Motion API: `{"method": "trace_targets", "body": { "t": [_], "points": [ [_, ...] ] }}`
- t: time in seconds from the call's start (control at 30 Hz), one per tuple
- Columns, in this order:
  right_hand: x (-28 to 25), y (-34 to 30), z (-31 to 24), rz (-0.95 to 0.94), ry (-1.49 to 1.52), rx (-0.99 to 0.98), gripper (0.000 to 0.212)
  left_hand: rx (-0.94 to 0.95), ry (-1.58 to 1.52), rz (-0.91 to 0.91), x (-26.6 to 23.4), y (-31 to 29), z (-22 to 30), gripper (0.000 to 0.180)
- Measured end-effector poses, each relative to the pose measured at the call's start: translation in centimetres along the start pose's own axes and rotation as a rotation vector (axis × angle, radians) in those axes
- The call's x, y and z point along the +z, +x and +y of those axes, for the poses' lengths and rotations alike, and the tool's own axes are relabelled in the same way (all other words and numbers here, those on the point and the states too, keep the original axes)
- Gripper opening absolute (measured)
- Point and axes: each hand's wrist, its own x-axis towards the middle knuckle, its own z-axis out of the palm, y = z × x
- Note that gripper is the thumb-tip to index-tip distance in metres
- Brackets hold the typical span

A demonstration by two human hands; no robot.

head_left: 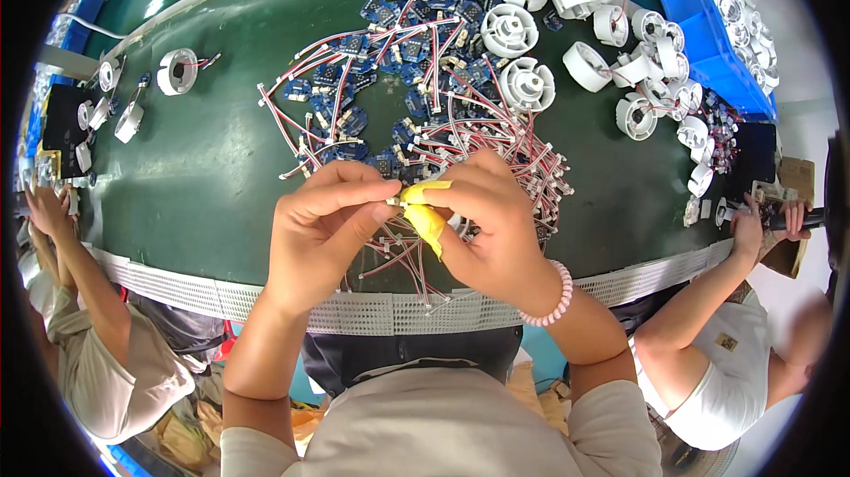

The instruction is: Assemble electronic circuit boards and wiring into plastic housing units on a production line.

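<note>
Over the near part of the green table [208, 198], pinching one small pale piece [395, 202] between the fingertips of the left hand [320, 227] and the right hand [496, 222]. With the left hand, making a narrow pinch, thumb and pointing finger close together at the tips. With the right hand, pinching just as narrowly, with yellow wraps [428, 225] on thumb and finger. Probably very light, and likely hard and stiff, like plastic. Maybe a bit slippery too, being so tiny, and easy to drop. Might crack or bend under a big squeeze, so best to hold gently by the sides, using only the tips. Looks whitish, a little boxy, and smaller than a fingertip. Too small and too covered by fingers to tell the whole shape. Held at the middle of the scene, just left of a messy heap of red-and-white wires [522, 158], with blue boards [350, 120] farther away and white round parts [529, 85] off to the far right.
</note>
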Motion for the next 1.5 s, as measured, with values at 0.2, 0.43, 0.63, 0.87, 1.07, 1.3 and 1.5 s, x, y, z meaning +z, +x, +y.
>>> {"method": "trace_targets", "body": {
  "t": [0.2,0.43,0.63,0.87,1.07,1.3,1.5],
  "points": [
    [0.8,0.2,-0.4,0.043,-0.036,-0.059,0.018,0.034,0.098,-0.010,-0.4,-0.4,0.7,0.021],
    [0.7,-0.3,-1.4,0.010,-0.171,-0.047,0.025,0.069,0.321,-0.033,0.0,-0.8,0.8,0.022],
    [2.5,-1.6,-2.5,0.192,-0.113,0.053,0.023,0.169,0.422,0.168,1.9,-1.6,0.1,0.021],
    [-2.3,0.7,0.9,0.024,0.080,0.199,0.010,0.116,0.430,-0.036,1.3,-0.4,0.6,0.018],
    [-3.3,2.5,3.0,-0.089,-0.624,0.090,0.019,-0.063,0.170,0.050,1.8,0.2,1.2,0.018],
    [-3.3,1.5,3.1,0.115,-0.078,0.090,0.021,-0.038,0.126,0.011,1.8,1.4,0.6,0.022],
    [-1.2,0.6,2.1,-0.046,0.130,0.141,0.022,0.059,0.004,0.016,1.7,1.6,-0.9,0.023]
  ]
}}
